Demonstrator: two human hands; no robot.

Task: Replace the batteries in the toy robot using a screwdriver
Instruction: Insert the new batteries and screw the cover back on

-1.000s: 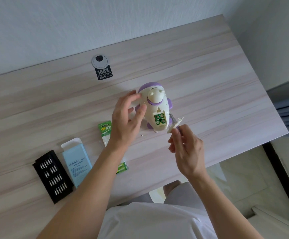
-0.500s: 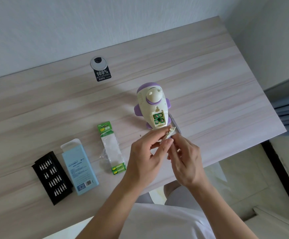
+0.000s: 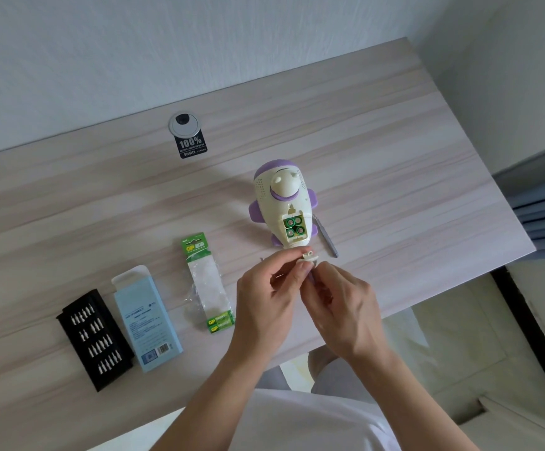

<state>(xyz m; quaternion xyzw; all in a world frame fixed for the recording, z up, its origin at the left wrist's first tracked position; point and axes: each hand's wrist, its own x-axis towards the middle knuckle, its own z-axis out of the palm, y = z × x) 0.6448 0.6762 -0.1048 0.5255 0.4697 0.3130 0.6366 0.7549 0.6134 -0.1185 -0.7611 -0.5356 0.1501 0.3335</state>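
Head view. You hold a small white plastic battery cover (image 3: 308, 257) between both hands, just above the near edge of the pale wood-grain desk (image 3: 394, 157). Your left hand (image 3: 264, 301) pinches it with thumb and forefinger. Your right hand (image 3: 342, 307) has its fingers curled in on the cover's other side. Whether a screw sits in the cover is too small to tell.

The white and purple plastic toy robot (image 3: 282, 209) stands upright just behind your hands, near the near edge and right of the middle. Its open battery compartment (image 3: 293, 226) faces you, with green cells seated in it. A slim grey screwdriver (image 3: 326, 237) lies flat on the desk, just right of the toy.

- **Cover:** looks light, stiff and thin with small tabs, so it is easy to drop or snap. Grip it by the edges and don't flex it.
- **Toy:** smooth, rounded hard shell, probably light and tippy. Steady it round the body when you press the cover in.

A green battery blister pack (image 3: 204, 281) lies left of the toy. A light blue cardboard box (image 3: 145, 320) and a black tray of screwdriver bits (image 3: 93, 338) lie toward the near left corner. A round grey cable grommet (image 3: 185, 124) sits at the far edge.
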